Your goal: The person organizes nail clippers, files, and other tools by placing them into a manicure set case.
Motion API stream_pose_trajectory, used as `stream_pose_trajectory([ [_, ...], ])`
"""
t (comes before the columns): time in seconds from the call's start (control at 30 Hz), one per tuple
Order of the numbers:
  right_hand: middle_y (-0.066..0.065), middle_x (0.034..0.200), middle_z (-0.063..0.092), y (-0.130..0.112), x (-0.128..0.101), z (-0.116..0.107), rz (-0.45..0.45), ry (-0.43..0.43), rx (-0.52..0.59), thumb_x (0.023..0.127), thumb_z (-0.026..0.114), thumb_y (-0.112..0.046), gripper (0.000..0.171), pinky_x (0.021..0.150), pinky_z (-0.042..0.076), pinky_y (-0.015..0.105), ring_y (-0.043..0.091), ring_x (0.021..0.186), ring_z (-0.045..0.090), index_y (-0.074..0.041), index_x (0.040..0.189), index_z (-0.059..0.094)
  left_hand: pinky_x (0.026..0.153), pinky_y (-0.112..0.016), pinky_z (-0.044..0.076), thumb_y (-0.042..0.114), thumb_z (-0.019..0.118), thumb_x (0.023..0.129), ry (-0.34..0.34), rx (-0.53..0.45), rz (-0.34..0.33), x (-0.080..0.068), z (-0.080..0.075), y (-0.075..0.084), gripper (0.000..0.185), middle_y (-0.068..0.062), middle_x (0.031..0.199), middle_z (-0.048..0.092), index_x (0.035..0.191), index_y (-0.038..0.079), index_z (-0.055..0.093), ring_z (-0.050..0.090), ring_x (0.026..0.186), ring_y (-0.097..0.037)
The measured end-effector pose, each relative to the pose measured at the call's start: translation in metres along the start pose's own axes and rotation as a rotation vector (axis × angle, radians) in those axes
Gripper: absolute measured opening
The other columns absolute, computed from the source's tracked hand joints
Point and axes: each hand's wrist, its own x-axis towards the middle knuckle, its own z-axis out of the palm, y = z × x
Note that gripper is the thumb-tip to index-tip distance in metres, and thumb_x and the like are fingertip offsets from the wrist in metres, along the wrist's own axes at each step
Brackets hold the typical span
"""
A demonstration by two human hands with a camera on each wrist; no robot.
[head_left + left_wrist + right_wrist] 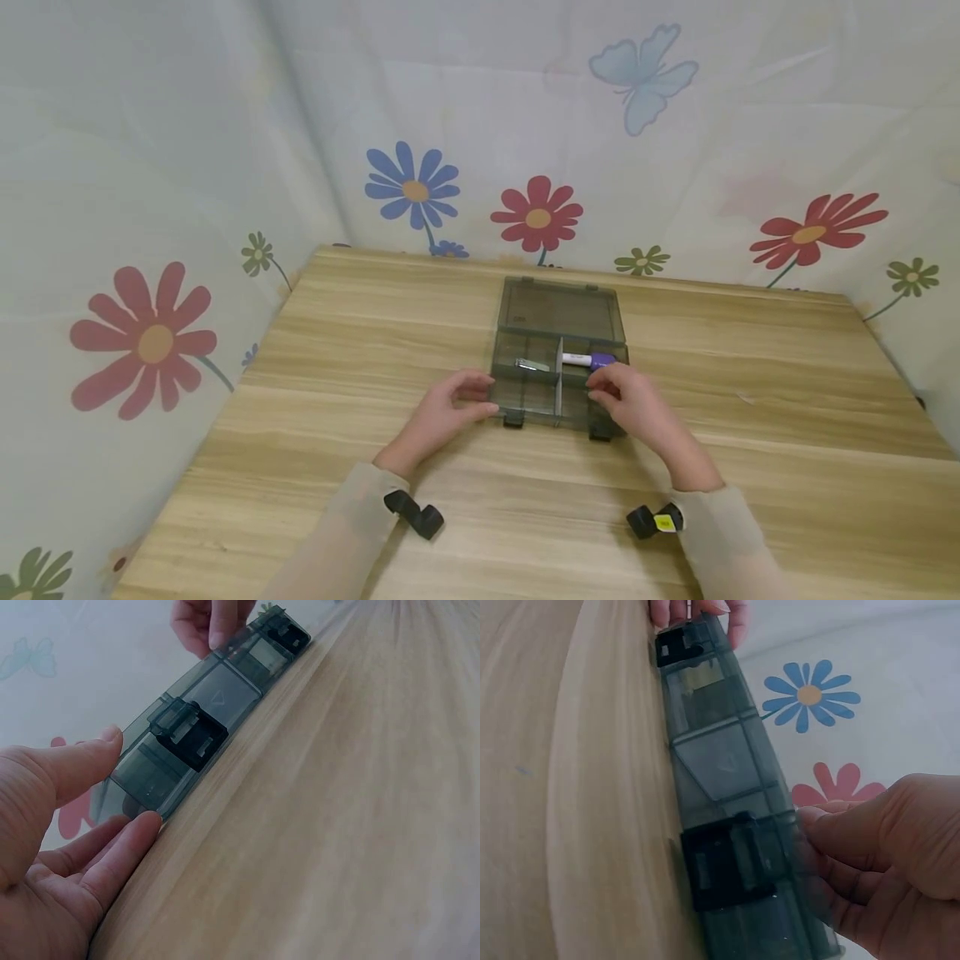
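Two hands [450, 408] [630, 400], box [558, 354] lengthwise left-right

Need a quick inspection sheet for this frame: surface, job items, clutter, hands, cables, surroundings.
Surface: light wooden table, bare around the box.
Job's things: smoky translucent compartment box, lid open and leaning back; a small metal item in the far left compartment, a purple and white tube in the far right one; two black latches on the front wall.
Clutter: nothing seen.
Hands: left hand grips the box's front left corner; right hand grips the front right edge.
Cables: nothing seen; black wrist camera mounts on both sleeves.
Surroundings: white fabric backdrop printed with flowers and a butterfly, on three sides.
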Motion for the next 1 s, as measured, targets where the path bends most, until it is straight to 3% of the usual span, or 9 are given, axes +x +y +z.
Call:
stream_pose_trajectory([
  [0.53, 0.000, 0.079, 0.063, 0.002, 0.005, 0.015, 0.044, -0.108, -0.001, 0.082, 0.069, -0.003, 0.009, 0.065, 0.049, 0.030, 0.012, 0.071, 0.058, -0.004, 0.090, 0.065, 0.085, -0.038, 0.048, 0.018, 0.071, 0.084, -0.013, -0.007, 0.012, 0.000, 0.003, 0.001, 0.043, -0.015, 0.120, 0.058, 0.121, 0.002, 0.057, 0.057, 0.106, -0.028],
  [1.0, 0.007, 0.083, 0.062, 0.004, 0.004, 0.004, 0.034, -0.059, 0.078, 0.083, 0.065, 0.005, 0.011, 0.063, 0.048, 0.032, 0.018, 0.072, 0.057, 0.003, 0.093, 0.064, 0.086, -0.038, 0.048, 0.016, 0.071, 0.084, -0.012, -0.021, 0.004, -0.001, 0.000, 0.004, 0.043, -0.017, 0.119, 0.058, 0.121, 0.000, 0.056, 0.057, 0.106, -0.030],
])
